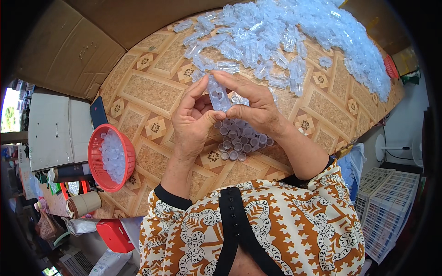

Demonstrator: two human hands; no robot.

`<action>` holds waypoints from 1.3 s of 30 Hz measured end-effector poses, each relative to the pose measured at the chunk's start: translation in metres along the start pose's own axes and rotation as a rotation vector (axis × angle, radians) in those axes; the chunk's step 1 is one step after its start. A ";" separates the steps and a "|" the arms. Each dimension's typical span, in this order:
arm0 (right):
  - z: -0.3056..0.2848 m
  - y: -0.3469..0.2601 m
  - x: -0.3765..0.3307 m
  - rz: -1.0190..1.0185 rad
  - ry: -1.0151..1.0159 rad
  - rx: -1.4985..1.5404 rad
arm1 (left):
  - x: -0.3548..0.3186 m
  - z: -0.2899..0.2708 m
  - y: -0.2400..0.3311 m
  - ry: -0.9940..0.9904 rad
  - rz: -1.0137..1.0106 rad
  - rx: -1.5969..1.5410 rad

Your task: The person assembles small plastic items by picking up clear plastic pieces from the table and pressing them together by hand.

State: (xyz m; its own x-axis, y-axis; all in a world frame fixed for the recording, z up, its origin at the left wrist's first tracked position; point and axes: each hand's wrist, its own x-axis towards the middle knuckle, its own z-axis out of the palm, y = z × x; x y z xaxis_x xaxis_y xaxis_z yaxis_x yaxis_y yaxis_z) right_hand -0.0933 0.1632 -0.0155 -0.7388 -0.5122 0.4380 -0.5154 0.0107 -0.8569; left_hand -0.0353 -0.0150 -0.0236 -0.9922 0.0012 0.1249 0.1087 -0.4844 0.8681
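A table (152, 87) covered with a brown patterned sheet of squares and little flowers is being used as the work place. A big heap of clear plastic pieces (294, 32) is being kept on its far side. A red basket (110, 158) filled with small clear cups is being kept at the table's left edge, next to a dark flat thing. Flat brown cardboard (69, 46) is being leaned behind the table. White crates (386, 202) are being stacked on the floor at the right.

Both hands are being held up close together over the middle of the table. A clear plastic strip (218, 95) is being pinched between them and is being held nearly upright. It is being gripped by the left hand (195, 117) with thumb and bent fingers on its left side. It is being gripped by the right hand (255, 108) with the fingers curled over its top and right side. A bunch of small clear cups (239, 140) is being kept on the table just under the hands.
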 end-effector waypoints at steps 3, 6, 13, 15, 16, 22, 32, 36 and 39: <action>-0.001 -0.003 0.001 0.037 0.011 0.076 | 0.000 0.001 0.002 -0.008 -0.014 -0.025; 0.000 -0.005 -0.001 0.062 0.023 0.133 | 0.001 0.002 -0.001 -0.039 0.036 0.004; 0.002 -0.004 0.001 0.005 0.051 0.110 | 0.000 0.001 0.002 -0.035 0.011 0.000; 0.000 -0.003 0.001 0.016 0.036 0.121 | 0.001 0.001 0.001 -0.044 0.027 0.018; -0.001 -0.003 0.001 0.027 0.022 0.133 | 0.001 0.002 0.002 -0.043 0.028 0.018; -0.003 -0.004 0.003 -0.005 0.015 0.068 | 0.001 0.003 0.004 -0.052 0.037 0.042; -0.002 -0.005 0.003 -0.057 0.063 0.049 | -0.001 0.005 0.008 -0.063 0.039 0.079; -0.003 -0.006 0.003 -0.025 0.051 0.078 | 0.000 0.006 0.009 -0.066 0.037 0.070; -0.004 -0.004 0.003 -0.011 0.027 0.068 | -0.001 0.006 0.010 -0.062 0.045 0.096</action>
State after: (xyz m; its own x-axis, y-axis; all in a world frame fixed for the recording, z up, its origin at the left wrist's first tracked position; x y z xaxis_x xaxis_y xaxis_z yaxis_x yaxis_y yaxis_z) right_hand -0.0950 0.1650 -0.0095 -0.7454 -0.4886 0.4535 -0.4933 -0.0534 -0.8682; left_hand -0.0328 -0.0150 -0.0125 -0.9808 0.0363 0.1917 0.1616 -0.3996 0.9024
